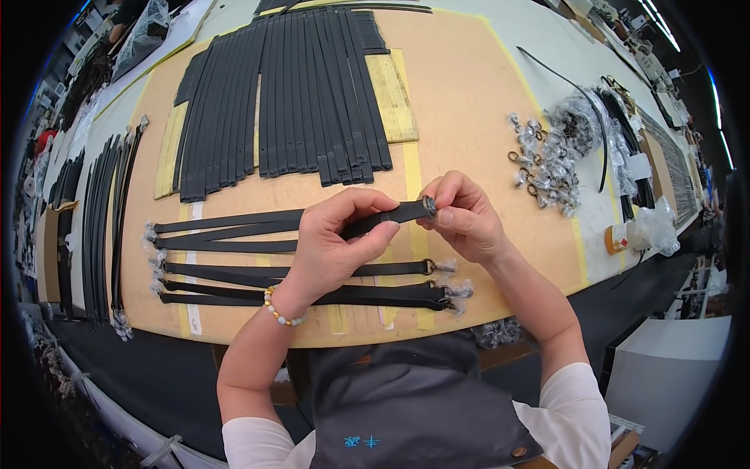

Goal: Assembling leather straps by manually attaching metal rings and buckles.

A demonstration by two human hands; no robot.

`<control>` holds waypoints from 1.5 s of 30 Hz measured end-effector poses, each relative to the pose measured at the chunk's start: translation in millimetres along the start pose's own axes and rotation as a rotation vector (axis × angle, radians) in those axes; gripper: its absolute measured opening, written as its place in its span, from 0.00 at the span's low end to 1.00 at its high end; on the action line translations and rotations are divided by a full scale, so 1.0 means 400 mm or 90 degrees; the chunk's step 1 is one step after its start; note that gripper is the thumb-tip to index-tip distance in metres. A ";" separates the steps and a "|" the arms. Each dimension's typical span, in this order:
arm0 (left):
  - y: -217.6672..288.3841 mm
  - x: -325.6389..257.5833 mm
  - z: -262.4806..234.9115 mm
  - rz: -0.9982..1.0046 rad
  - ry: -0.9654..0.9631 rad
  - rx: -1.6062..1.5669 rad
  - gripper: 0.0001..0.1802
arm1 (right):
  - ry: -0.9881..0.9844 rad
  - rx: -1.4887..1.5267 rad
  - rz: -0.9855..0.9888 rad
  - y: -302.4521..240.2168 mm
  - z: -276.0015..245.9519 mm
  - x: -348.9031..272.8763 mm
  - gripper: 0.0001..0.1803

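My left hand pinches a black strap near its end, thumb below and fingers above. At the strap's tip, my right hand closes thumb and fingers on a small metal ring or clasp; its exact shape is partly hidden by the fingertips. Below and left of my hands lie several finished-looking black straps side by side, with plastic-wrapped metal hardware at their ends. Off to the right is a loose pile of plastic-wrapped metal clasps, some with bare brass-coloured rings.
A wide row of flat black straps rests on a yellow board at the far side. More straps lie at the left. A bottle, plastic bags and bundled cords crowd the table's right. The table's curved near edge borders my apron.
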State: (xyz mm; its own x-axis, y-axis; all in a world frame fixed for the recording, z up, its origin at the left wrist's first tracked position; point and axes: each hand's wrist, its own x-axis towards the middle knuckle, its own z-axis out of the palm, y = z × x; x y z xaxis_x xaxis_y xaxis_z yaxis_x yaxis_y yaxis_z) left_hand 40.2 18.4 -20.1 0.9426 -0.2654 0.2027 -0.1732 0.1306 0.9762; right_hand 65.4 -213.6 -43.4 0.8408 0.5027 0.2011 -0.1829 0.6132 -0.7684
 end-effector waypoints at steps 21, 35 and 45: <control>0.013 -0.016 0.026 0.157 -0.035 0.239 0.10 | -0.019 -0.014 0.236 -0.013 0.008 -0.011 0.13; -0.015 -0.020 0.034 0.132 -0.092 0.395 0.18 | 0.116 -0.501 0.243 -0.021 0.078 -0.024 0.07; -0.011 -0.009 0.026 0.020 -0.122 0.357 0.14 | 0.120 -0.372 0.314 -0.030 0.077 -0.022 0.07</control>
State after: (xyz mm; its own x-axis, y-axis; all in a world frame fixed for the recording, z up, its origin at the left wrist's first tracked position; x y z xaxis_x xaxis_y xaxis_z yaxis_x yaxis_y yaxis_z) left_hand 34.5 8.8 -24.1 0.8755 -0.4437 0.1915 -0.3733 -0.3694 0.8510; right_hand 44.6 -206.5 -17.1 0.8145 0.4891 -0.3122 -0.3038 -0.0991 -0.9476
